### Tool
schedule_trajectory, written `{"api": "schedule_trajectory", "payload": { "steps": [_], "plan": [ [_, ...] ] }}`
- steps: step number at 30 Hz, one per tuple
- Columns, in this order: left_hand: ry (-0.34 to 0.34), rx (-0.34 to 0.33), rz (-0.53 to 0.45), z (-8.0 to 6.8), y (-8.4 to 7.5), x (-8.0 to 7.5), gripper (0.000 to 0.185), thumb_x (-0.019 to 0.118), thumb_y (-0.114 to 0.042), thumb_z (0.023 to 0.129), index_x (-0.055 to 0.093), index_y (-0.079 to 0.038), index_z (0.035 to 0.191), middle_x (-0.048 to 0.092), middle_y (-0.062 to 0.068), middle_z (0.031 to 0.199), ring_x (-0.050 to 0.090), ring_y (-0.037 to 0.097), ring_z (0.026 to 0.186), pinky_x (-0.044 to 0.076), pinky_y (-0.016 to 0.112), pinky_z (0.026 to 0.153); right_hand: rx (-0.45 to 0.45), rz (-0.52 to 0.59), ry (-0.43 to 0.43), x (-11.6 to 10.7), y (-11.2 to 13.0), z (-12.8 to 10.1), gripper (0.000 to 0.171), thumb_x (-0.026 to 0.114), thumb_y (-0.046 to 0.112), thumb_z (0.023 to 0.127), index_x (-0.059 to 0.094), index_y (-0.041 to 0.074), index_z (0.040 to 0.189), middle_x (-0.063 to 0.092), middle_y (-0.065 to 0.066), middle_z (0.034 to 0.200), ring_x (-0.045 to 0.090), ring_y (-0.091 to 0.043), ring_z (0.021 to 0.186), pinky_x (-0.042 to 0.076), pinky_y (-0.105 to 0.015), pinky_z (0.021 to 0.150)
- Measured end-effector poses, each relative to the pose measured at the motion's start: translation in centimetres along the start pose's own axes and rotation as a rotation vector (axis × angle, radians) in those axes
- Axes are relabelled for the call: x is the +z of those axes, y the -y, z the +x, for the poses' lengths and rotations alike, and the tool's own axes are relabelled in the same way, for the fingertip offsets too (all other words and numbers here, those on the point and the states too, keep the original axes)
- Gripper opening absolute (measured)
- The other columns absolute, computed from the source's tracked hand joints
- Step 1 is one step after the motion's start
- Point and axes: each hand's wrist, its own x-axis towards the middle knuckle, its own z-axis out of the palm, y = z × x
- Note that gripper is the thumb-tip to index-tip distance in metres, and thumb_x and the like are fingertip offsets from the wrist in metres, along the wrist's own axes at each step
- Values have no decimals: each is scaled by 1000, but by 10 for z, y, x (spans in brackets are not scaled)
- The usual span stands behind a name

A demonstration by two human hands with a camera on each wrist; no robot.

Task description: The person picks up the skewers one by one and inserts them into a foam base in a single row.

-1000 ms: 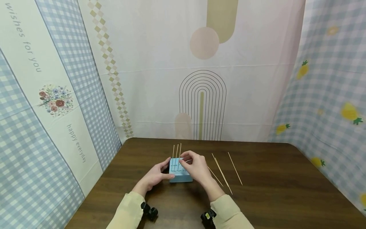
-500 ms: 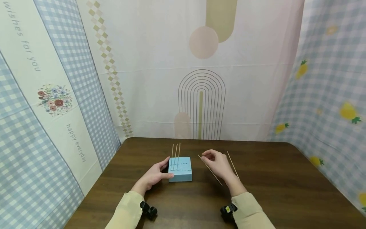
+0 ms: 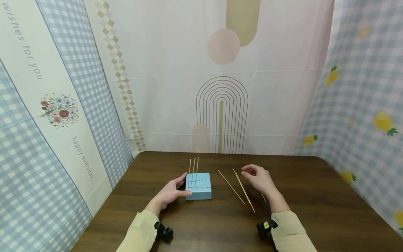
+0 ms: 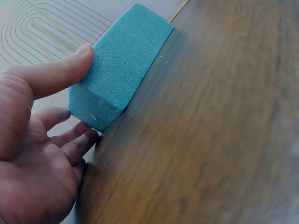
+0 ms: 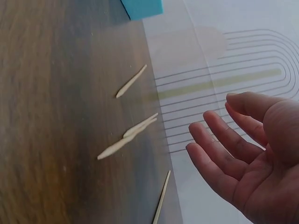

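The right hand (image 3: 259, 179), fingers loosely spread and holding nothing, hovers above the thin wooden skewers (image 3: 242, 189) lying loose on the dark wooden table (image 3: 315, 196). Their long axes run 11 to 5 o'clock. The left hand (image 3: 170, 193) grips the blue foam block (image 3: 199, 190) at its 9 o'clock side.

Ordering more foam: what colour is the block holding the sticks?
Light blue-teal foam block, clearest in the left wrist view.
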Motion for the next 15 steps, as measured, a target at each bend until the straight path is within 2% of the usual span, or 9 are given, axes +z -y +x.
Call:
{"api": "schedule_trajectory", "payload": {
  "steps": [9,15],
  "plan": [
    [2,3,0,1,1,0,97,87,-18,91,30,-4,169,35,25,169,26,43,159,24,61,125,-1,16,28,-12,-12,0,28,74,6,100,71,2,128,76,-18,116,73,-30,105,62,-43,83],
    [8,8,-12,2,2,0,97,87,-17,91,30,-4,169,34,24,170,25,43,159,23,60,125,13,14,25,-23,-27,0,37,75,-1,95,68,-3,132,73,-25,123,71,-36,112,61,-42,86]
  ]
}}
